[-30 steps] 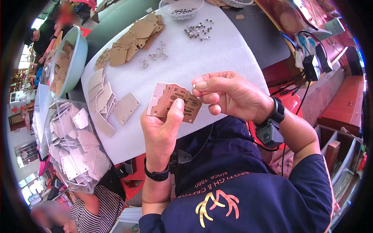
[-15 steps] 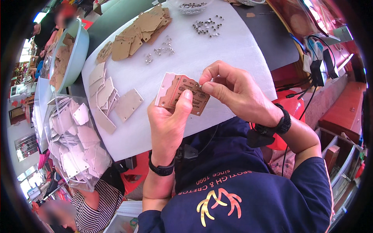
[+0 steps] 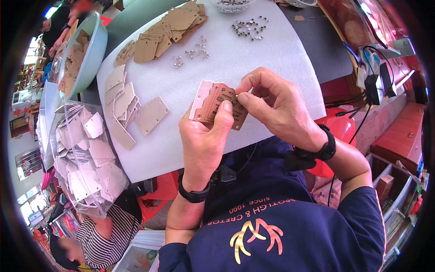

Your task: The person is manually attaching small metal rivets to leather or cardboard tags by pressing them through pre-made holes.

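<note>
Closely grasps a brown printed card [image 3: 217, 99] in the left hand [image 3: 204, 138], with the thumb laid flat on its face and a pale card [image 3: 199, 102] showing from beneath along its left side. Pinches with thumb and forefinger of the right hand [image 3: 277, 102] at the upper right corner of the brown printed card, around a tiny bright bit [image 3: 237, 96]; cannot tell its exact shape behind the fingertips. Keeps both cards raised over the near part of a white sheet [image 3: 276, 59]. Wears a black band on either wrist. To the left on the sheet, has overlapping pale pieces [image 3: 124, 99], with a single pale piece [image 3: 152, 115] just beside them. Beyond these, has heaped brown pieces [image 3: 147, 47], then scattered silver fasteners [image 3: 197, 53] and, farther right, small round caps [image 3: 250, 28] near a clear bowl [image 3: 244, 8]. Past the sheet's left edge, has a clear plastic bag [image 3: 97, 208] full of pale pieces, with a light blue basin [image 3: 95, 50] farther off. Toward the lower left, has a co-worker in a striped top [image 3: 108, 240].
</note>
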Available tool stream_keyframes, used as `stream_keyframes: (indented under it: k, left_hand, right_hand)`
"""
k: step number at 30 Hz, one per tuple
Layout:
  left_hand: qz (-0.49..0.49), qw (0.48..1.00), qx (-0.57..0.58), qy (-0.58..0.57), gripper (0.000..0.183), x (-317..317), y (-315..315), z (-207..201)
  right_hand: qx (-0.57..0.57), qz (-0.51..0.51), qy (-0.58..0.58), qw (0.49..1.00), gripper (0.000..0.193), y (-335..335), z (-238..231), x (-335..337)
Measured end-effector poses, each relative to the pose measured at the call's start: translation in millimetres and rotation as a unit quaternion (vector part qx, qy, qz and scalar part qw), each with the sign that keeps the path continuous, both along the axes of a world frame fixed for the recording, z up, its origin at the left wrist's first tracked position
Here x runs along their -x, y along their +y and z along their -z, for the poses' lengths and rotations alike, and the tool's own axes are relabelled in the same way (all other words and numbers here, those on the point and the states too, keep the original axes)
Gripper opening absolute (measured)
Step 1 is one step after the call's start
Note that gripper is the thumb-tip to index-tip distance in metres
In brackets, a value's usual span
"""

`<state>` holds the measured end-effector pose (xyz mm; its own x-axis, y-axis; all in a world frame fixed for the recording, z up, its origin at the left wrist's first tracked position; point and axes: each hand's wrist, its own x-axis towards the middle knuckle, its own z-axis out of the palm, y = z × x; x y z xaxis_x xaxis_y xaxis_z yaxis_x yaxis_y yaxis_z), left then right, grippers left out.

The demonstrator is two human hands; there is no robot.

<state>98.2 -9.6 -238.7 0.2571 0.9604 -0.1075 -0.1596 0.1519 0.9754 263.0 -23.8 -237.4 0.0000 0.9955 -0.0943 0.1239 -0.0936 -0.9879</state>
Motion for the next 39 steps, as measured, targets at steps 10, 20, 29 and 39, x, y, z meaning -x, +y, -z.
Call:
stream_keyframes:
  k: [10,20,29,39]
  left_hand:
    - [-0.016,0.996,-0.057,0.063,0.021,0.9,0.0,6.2]
    - [-0.005,0.995,-0.062,0.083,0.021,3.1,2.8,4.2]
    - [0.028,0.997,-0.040,0.068,0.021,4.8,4.9,4.3]
    - [0.042,0.996,-0.062,0.050,0.024,5.5,12.8,6.4]
  right_hand:
    - [-0.062,0.042,0.057,0.996,0.020,5.0,26.3,10.9]
    - [-0.018,0.017,0.018,1.000,0.018,6.3,12.9,2.6]
    - [0.059,-0.095,-0.005,0.994,0.015,12.0,4.8,-5.5]
    - [0.077,-0.099,0.090,0.988,0.022,21.6,11.2,-13.9]
